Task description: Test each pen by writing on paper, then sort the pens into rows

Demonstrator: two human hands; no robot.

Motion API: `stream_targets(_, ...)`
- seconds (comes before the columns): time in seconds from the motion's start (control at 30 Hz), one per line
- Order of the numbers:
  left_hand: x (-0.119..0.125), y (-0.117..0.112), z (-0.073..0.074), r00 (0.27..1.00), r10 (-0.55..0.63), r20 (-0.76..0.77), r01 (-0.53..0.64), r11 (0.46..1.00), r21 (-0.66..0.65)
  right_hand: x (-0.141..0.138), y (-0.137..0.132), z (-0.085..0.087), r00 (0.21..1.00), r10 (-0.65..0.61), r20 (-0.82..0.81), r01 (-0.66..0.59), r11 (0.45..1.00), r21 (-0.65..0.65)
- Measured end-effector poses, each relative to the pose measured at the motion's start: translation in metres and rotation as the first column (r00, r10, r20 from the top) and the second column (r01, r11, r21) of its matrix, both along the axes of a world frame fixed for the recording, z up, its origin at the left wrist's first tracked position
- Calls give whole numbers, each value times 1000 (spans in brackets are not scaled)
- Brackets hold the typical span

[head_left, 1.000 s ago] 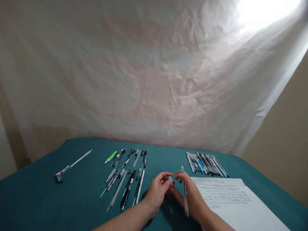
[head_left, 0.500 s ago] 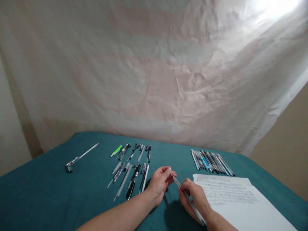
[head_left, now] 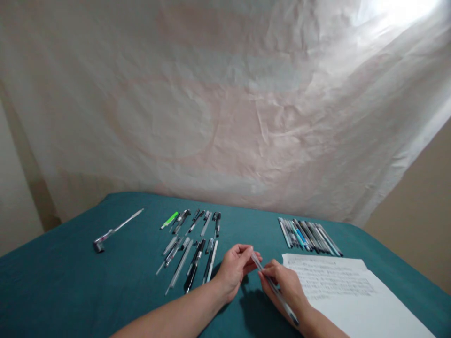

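Between my fingers and thumb, my right hand (head_left: 283, 284) grips a clear pen (head_left: 282, 298) that slants from upper left to lower right. Its dark end points down toward my right wrist. My left hand (head_left: 237, 267) pinches at the pen's upper end, its fingertips hiding the very tip. Both hands are above the teal cloth, close to each other. Left of my left hand lie several pens and pen parts in two rows, among them a black pen (head_left: 195, 267) and a bright green highlighter (head_left: 169, 220).
Handwritten white paper sheets (head_left: 366, 312) lie to the right of my right hand. Behind them is a tight row of pens (head_left: 310, 236). A long thin silvery object with a dark end (head_left: 118, 230) lies at the far left on the teal tablecloth (head_left: 59, 281). A pale sheet (head_left: 225, 94) hangs behind.
The pen and my right hand have shifted slightly up and left, so less of the pen shows between my two hands. My left hand stays nearly in place.
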State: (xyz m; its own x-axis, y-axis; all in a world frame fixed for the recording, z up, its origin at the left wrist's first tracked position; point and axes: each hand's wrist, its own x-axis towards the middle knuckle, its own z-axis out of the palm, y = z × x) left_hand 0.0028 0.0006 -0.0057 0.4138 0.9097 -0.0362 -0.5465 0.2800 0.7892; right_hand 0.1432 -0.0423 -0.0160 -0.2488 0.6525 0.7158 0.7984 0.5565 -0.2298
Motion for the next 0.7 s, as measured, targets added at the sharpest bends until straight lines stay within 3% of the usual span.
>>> stream_targets(0.13,-1,-3,4,998,-30,-52,32,999,30,-2,-1,-2,996,-62,58,58,997,59)
stream_targets(0.37,-2,-6,7,996,-41,-82,47,997,65,1,0,-1,967,7,253,-32,995,97)
stream_targets(0.7,-2,-7,6,995,-49,-85,54,997,52,-3,-2,1,965,-18,260,-35,980,198)
